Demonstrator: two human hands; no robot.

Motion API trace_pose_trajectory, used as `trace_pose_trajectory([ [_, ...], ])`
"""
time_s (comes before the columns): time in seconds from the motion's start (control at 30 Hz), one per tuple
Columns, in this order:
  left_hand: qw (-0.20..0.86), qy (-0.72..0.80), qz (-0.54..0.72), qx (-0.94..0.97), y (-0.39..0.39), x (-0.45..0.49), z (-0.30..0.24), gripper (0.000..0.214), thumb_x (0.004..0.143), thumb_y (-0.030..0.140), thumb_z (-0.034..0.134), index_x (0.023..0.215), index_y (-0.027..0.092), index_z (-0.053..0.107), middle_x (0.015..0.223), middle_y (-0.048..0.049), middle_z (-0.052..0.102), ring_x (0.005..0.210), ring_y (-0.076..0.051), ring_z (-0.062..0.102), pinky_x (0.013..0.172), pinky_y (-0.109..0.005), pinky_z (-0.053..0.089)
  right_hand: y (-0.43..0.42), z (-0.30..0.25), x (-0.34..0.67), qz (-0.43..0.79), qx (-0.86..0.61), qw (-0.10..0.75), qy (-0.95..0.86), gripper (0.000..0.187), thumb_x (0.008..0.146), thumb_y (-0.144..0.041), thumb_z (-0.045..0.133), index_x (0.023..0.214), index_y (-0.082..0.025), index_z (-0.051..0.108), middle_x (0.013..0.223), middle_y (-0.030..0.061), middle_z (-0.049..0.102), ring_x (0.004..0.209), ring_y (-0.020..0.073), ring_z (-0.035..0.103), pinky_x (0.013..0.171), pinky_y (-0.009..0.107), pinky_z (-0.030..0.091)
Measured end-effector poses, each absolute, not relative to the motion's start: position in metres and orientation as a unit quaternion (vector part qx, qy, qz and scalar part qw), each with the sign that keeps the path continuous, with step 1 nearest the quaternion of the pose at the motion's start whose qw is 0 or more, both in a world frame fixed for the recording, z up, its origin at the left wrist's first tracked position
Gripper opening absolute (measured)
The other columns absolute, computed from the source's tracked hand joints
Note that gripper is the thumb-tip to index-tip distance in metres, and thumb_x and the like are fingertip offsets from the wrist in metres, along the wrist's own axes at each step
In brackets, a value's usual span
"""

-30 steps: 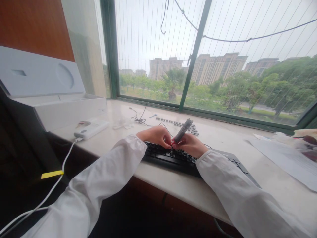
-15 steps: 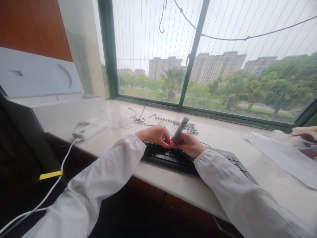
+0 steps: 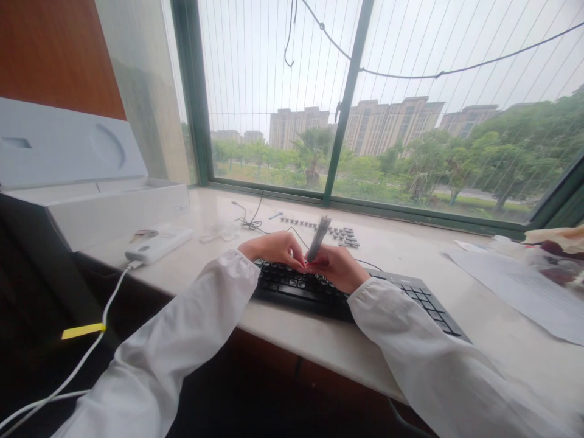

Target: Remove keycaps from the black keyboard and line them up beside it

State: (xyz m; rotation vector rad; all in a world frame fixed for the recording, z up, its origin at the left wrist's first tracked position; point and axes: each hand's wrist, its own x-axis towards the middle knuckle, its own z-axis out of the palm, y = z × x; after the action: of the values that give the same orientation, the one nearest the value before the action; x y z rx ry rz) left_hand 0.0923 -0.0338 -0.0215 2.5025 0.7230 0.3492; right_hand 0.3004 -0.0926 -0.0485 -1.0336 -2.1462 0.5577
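Observation:
A black keyboard (image 3: 298, 294) lies along the front of the white sill, with several keycaps off it. My left hand (image 3: 275, 248) bends over its upper left part, thumb and fingers pinched together; whatever lies between them is too small to make out. Close against those fingertips, my right hand (image 3: 340, 267) grips a grey brush-like stick (image 3: 318, 239) with a ragged upper end. The stick points up and leans slightly right. Its lower end is hidden by the fingers. Behind the hands, loose keycaps (image 3: 345, 236) stand in rows.
At the left are an open white box (image 3: 114, 204) and a white device (image 3: 159, 241) with a white cable (image 3: 103, 331). A coiled dark cable (image 3: 250, 222) and a small blue tool (image 3: 275, 215) lie near the window. Papers (image 3: 515, 289) and plastic bags (image 3: 552, 258) occupy the right.
The view has shifted a little, moving the scene mostly leftward. Both hands stay close together over the keyboard, and the grey stick is slightly more upright.

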Motion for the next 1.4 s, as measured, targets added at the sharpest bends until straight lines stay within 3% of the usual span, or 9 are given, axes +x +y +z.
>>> trace_pose_trajectory([
  [0.23,0.242,0.277,0.138,0.919,-0.033,0.093,-0.023,0.033,0.065,0.048,0.075,0.082,0.019,0.077,0.064,0.0011,0.066,0.055,-0.007,0.046,0.051,-0.020,0.030,-0.089,-0.054,0.300,0.214,-0.380,0.345,-0.831,0.024,0.077,-0.038,0.068,0.090,-0.019,0.063,0.075,0.0003,0.070,0.075,0.0176,0.067,0.067,0.024,0.048],
  [0.67,0.237,0.249,0.144,0.928,-0.031,0.091,-0.024,0.028,0.067,0.043,0.075,0.079,0.017,0.076,0.061,0.0021,0.063,0.056,-0.008,0.049,0.053,-0.019,0.032,-0.098,-0.043,0.291,0.267,-0.405,0.318,-0.815,0.024,0.080,-0.040,0.064,0.093,-0.021,0.058,0.075,0.0006,0.068,0.070,0.0166,0.066,0.058,0.023,0.047],
  [0.97,0.227,0.255,0.155,0.927,-0.031,0.092,-0.027,0.028,0.064,0.041,0.077,0.078,0.018,0.076,0.058,0.0032,0.060,0.056,-0.009,0.050,0.053,-0.020,0.033,-0.105,-0.049,0.283,0.135,-0.432,0.359,-0.817,0.015,0.090,-0.036,0.051,0.090,-0.022,0.058,0.072,-0.0009,0.068,0.064,0.0143,0.062,0.060,0.024,0.042],
  [1.23,0.262,0.192,0.198,0.925,-0.038,0.095,-0.022,0.021,0.064,0.036,0.079,0.075,0.018,0.077,0.089,-0.0025,0.071,0.082,-0.015,0.062,0.078,-0.023,0.043,-0.109,-0.047,0.282,0.111,-0.437,0.398,-0.799,0.016,0.086,-0.036,0.057,0.090,-0.022,0.065,0.079,0.0010,0.070,0.073,0.0170,0.066,0.067,0.024,0.045],
  [1.4,0.294,0.198,0.177,0.918,-0.039,0.094,-0.021,0.020,0.067,0.033,0.077,0.080,0.018,0.077,0.087,-0.0020,0.072,0.080,-0.014,0.063,0.073,-0.021,0.044,-0.107,-0.047,0.283,0.108,-0.435,0.416,-0.791,0.019,0.084,-0.036,0.059,0.093,-0.021,0.067,0.078,0.0021,0.071,0.071,0.0179,0.067,0.064,0.024,0.046],
])
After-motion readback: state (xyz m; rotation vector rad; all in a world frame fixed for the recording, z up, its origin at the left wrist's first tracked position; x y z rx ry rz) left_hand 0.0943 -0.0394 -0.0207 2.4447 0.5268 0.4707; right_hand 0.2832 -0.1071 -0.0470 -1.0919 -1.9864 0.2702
